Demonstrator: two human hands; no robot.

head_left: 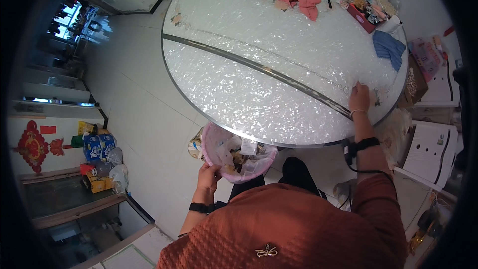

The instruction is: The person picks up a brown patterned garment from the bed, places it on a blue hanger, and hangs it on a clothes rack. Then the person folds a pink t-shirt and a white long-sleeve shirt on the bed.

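The left hand (208,176) has its grip on only one side of the pink bin (213,142) near the surface (234,99), so tilting could spill rubbish (239,159), while the right hand's (359,98) grip one cannot tell.

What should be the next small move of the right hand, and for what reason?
Probably draw the right hand toward the pink bin: the left hand grips its rim near the round table edge, while the right hand is at the tabletop, farther right.
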